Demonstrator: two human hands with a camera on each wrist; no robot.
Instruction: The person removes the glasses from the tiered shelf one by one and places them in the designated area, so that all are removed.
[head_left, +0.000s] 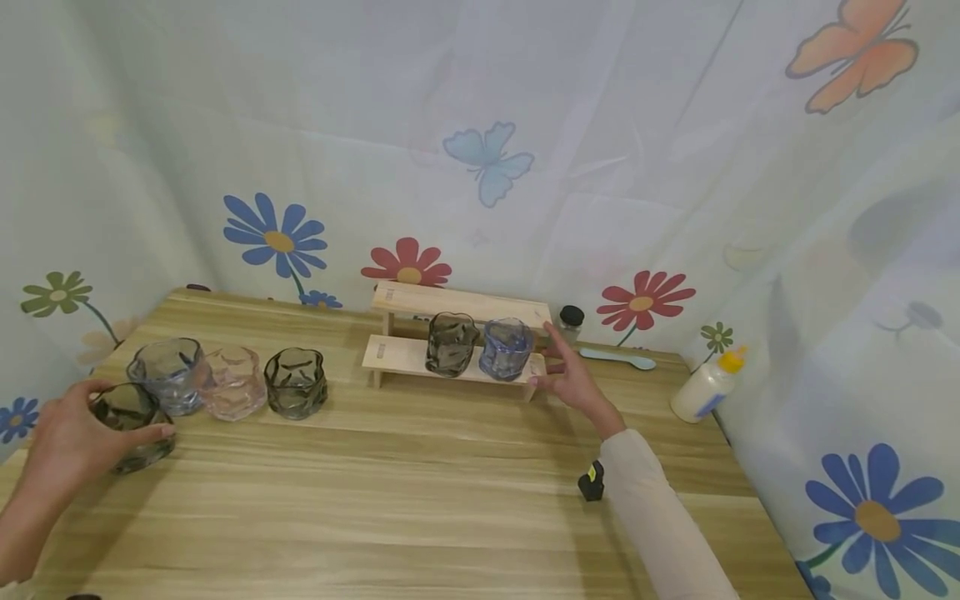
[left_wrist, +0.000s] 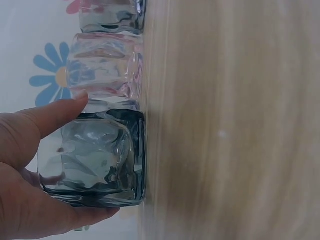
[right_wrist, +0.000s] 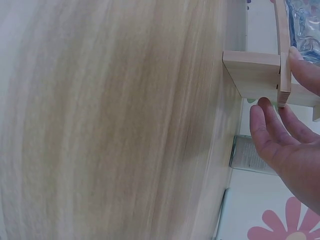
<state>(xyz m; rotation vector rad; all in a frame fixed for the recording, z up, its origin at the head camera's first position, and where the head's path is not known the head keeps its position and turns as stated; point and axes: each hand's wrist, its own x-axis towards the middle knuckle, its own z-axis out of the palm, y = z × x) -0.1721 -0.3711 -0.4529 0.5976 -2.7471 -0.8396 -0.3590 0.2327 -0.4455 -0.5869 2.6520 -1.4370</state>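
Note:
At the left, my left hand (head_left: 71, 442) grips a smoky grey glass cup (head_left: 131, 408), thumb on one side and fingers on the other. In the left wrist view that cup (left_wrist: 95, 160) stands close to a pink cup (left_wrist: 102, 65). My right hand (head_left: 573, 379) holds the right end of a two-step wooden stand (head_left: 405, 348), its thumb by the lower board and its fingers around the end. On the lower step sit another grey cup (head_left: 452, 346) and a blue cup (head_left: 507, 350), which is nearest that hand.
Beside the left hand stand a pale blue cup (head_left: 168, 375), the pink cup and a further grey cup (head_left: 296, 383). Right of the stand are a black-capped jar (head_left: 572, 318), a light blue spoon (head_left: 618, 358), a yellow-tipped bottle (head_left: 705, 392) and a small black object (head_left: 591, 483).

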